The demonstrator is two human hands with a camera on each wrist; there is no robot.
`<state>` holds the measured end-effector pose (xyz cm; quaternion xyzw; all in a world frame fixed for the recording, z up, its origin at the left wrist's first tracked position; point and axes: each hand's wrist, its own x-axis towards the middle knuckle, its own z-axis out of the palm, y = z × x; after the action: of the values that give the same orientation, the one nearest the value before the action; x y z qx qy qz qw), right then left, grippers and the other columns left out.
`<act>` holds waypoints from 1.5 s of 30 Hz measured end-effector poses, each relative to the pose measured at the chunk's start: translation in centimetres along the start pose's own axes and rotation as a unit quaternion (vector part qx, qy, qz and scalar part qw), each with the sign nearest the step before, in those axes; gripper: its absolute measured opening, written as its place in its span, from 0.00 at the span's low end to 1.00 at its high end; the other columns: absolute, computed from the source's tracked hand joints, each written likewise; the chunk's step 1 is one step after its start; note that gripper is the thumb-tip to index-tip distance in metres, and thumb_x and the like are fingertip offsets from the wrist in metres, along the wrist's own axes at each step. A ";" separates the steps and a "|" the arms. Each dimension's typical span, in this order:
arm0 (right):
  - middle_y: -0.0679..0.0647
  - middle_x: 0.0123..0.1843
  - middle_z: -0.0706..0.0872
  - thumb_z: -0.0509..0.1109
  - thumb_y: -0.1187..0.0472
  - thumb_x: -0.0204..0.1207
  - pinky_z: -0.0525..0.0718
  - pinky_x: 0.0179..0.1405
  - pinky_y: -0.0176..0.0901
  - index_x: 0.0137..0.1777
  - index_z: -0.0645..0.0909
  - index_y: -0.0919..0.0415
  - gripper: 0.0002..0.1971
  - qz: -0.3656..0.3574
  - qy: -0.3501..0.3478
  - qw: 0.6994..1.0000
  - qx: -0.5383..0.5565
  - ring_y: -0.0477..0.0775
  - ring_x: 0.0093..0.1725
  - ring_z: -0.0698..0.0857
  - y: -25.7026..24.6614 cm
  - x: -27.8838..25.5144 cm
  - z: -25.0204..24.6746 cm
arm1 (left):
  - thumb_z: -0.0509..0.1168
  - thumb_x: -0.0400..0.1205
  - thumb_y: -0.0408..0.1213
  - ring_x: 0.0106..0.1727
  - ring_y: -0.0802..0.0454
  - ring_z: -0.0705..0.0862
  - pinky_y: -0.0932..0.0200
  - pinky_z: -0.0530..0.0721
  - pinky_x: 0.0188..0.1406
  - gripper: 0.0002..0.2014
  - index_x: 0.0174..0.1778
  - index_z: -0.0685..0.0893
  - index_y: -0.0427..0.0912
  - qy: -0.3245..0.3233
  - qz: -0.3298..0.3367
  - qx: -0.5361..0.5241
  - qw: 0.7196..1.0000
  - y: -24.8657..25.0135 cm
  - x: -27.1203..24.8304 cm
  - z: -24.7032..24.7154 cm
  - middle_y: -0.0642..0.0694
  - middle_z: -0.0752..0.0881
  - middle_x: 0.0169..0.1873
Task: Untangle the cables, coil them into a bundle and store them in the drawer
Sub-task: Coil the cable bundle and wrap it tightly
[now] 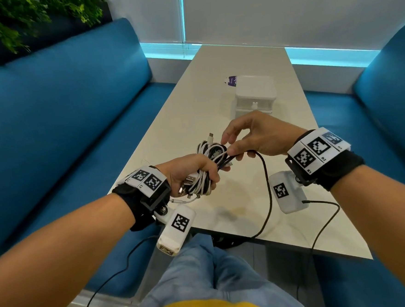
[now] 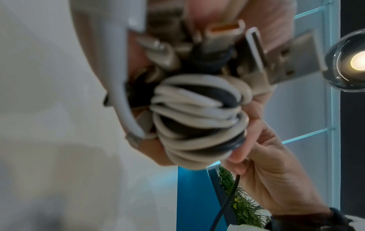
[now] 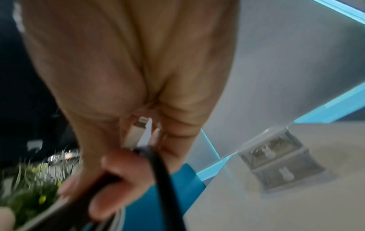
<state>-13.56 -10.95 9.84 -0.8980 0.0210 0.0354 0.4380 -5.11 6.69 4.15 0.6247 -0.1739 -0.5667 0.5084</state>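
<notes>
The left hand (image 1: 193, 175) is clamped around a coiled bundle of white and black cables (image 1: 209, 162), held above the near end of the pale bench (image 1: 193, 101). The right hand (image 1: 255, 137), just right of the bundle, pinches a loose black cable (image 1: 266, 172). The white plastic two-drawer box (image 1: 255, 94) stands farther back, drawers closed.

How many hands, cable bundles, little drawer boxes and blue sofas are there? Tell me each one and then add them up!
Hands: 2, the left hand and the right hand
Cable bundles: 1, the cable bundle of white and black cables held by both hands
Drawer boxes: 1, the white drawer box on the table
Blue sofas: 2, the left sofa and the right sofa
Total: 6
</notes>
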 end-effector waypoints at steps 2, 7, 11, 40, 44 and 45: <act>0.55 0.40 0.87 0.76 0.66 0.74 0.79 0.28 0.36 0.44 0.89 0.58 0.03 -0.024 0.025 0.999 -0.030 0.45 0.30 0.84 0.2 -0.1 0.3 | 0.64 0.63 0.27 0.28 0.52 0.77 0.62 0.76 0.28 0.22 0.54 0.81 0.39 0.003 -0.002 -0.025 1.000 0.1 0.0 -0.1 0.43 0.75 0.31; 0.42 0.42 0.86 0.81 0.58 0.68 0.79 0.45 0.32 0.51 0.90 0.53 0.11 -0.062 0.054 0.989 -0.120 0.42 0.41 0.82 0.8 -0.7 1.3 | 0.63 0.64 0.26 0.24 0.53 0.77 0.64 0.76 0.23 0.19 0.51 0.80 0.39 0.016 0.001 -0.056 0.998 -0.1 -0.1 -0.8 0.44 0.75 0.27; 0.43 0.39 0.83 0.79 0.63 0.71 0.77 0.41 0.33 0.54 0.90 0.55 0.12 -0.105 0.110 0.976 -0.154 0.42 0.38 0.80 1.7 -0.7 1.7 | 0.61 0.63 0.25 0.22 0.54 0.76 0.65 0.76 0.24 0.25 0.58 0.80 0.37 0.006 0.015 -0.092 0.996 -0.3 0.0 -0.7 0.45 0.73 0.27; 0.58 0.55 0.88 0.46 0.55 0.87 0.81 0.65 0.49 0.56 0.83 0.62 0.22 0.042 0.308 0.907 0.283 0.52 0.56 0.85 0.4 1.3 7.4 | 0.65 0.56 0.24 0.25 0.44 0.76 0.58 0.78 0.27 0.11 0.34 0.79 0.32 0.114 0.153 0.001 0.982 2.0 1.5 2.8 0.38 0.76 0.26; 0.60 0.54 0.89 0.48 0.42 0.81 0.81 0.64 0.55 0.56 0.82 0.66 0.30 0.064 0.253 0.906 0.334 0.57 0.57 0.86 -0.1 1.3 7.4 | 0.66 0.58 0.25 0.30 0.42 0.79 0.55 0.81 0.31 0.12 0.38 0.80 0.33 0.135 0.178 0.026 0.974 1.4 1.8 3.1 0.36 0.79 0.29; 0.59 0.56 0.87 0.50 0.37 0.76 0.80 0.66 0.59 0.56 0.80 0.65 0.32 0.069 0.251 0.918 0.298 0.57 0.57 0.85 -0.2 1.6 7.4 | 0.65 0.59 0.26 0.33 0.41 0.80 0.53 0.82 0.32 0.14 0.42 0.81 0.31 0.146 0.189 0.033 0.970 1.4 1.9 3.2 0.34 0.79 0.32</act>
<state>-12.31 -4.97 5.30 -0.7020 0.2017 -0.1692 0.6618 -6.86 3.23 4.84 0.6731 -0.2313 -0.3567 0.6051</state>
